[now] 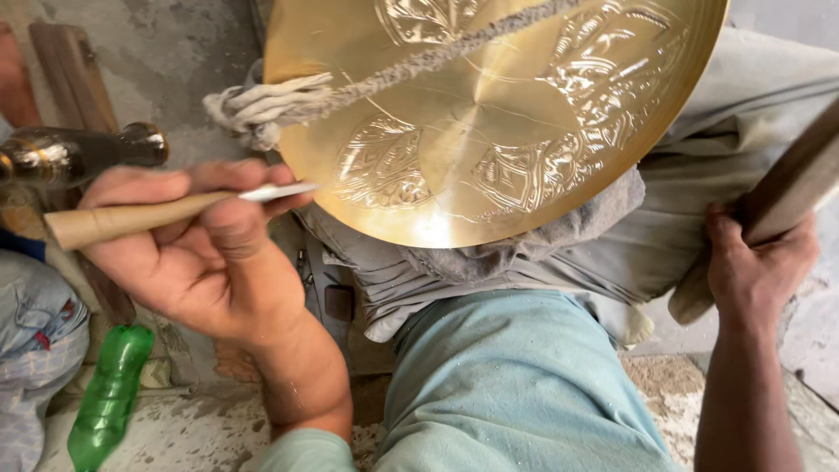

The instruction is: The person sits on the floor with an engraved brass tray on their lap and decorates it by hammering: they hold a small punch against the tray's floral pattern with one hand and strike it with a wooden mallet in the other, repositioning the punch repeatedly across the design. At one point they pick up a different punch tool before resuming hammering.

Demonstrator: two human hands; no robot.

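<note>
A large round brass plate (489, 96) with engraved floral panels rests on a grey cloth (542, 240) over my lap. A frayed rope (367, 83) lies across its face. My left hand (201, 245) grips a chisel with a wooden handle (122, 218); its thin metal tip (280, 190) points at the plate's left rim. My right hand (756, 267) is closed around a thick wooden handle (786, 188) at the right, whose far end runs out of view.
A green plastic bottle (109, 393) lies on the dusty concrete floor at lower left. A dark shiny metal vessel (79, 153) sits at the far left beside wooden planks (70, 79). Another person's clothed leg (31, 341) shows at the left edge.
</note>
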